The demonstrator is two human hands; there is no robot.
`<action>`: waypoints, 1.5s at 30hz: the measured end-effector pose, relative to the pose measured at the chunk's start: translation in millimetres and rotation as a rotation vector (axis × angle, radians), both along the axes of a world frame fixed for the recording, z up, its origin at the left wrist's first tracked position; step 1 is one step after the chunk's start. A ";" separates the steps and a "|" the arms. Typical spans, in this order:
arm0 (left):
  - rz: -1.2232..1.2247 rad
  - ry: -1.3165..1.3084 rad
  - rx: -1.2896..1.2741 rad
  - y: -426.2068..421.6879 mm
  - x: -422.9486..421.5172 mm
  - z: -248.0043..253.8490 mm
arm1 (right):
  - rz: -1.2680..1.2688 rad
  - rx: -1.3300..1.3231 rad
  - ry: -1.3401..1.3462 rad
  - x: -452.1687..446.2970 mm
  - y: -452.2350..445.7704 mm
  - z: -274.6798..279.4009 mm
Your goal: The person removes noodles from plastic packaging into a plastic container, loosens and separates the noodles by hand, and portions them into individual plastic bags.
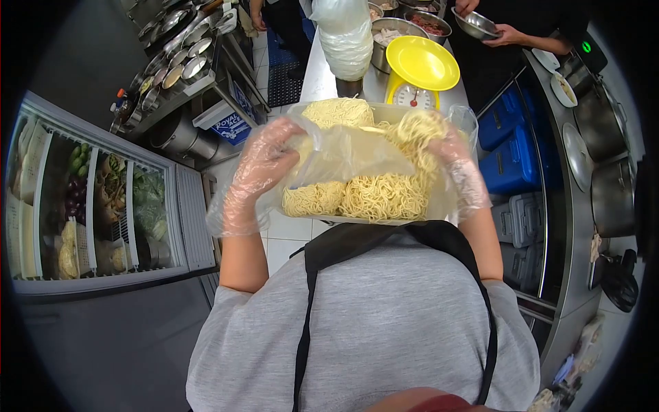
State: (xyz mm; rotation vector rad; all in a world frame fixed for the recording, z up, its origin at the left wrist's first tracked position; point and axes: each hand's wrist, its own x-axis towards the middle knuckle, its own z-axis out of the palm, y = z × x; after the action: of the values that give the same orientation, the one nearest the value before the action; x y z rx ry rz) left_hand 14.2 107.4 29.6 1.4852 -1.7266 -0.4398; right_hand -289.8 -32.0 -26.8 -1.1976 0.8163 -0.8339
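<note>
My left hand [268,154], in a clear plastic glove, is closed on the edge of a clear plastic bag [357,151]. The bag stretches across the middle of a translucent tub [395,221] of pale yellow noodles. My right hand [454,159], gloved the same way, grips a bunch of noodles [417,137] at the tub's right side, some strands hanging down. Noodle bundles [384,196] fill the near part of the tub, and another noodle bundle [336,111] lies at its far left.
Beyond the tub stand a yellow dial scale [422,65] and a stack of plastic bags [343,41]. Metal bowls of meat [427,24] sit further back. A co-worker's hand [506,34] holds a metal bowl [476,26]. At left is a glass-topped fridge [96,199].
</note>
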 end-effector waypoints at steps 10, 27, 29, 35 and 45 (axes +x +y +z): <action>-0.670 -0.261 0.395 -53.7 -39.5 -24.2 | 0.155 -0.233 -0.338 5.9 -34.8 62.6; -0.292 0.474 0.656 -63.2 -101.4 -38.4 | 0.338 -0.806 0.540 31.4 35.4 -19.7; -0.258 0.102 0.423 -63.6 -108.0 -57.7 | 0.458 -0.743 0.786 33.2 30.9 0.2; -0.330 -0.349 0.017 -50.0 -123.3 -63.0 | 0.300 -0.184 0.394 13.6 55.3 23.4; -0.352 -0.139 -0.190 -38.5 -149.1 -54.4 | 0.489 -0.592 1.104 48.5 32.2 7.3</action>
State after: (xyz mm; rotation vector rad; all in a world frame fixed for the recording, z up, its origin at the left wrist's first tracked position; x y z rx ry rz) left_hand -134.9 68.9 -24.8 1.1007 -2.0890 -0.3463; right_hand -241.3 0.2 -19.5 -2.3385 1.0852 0.0927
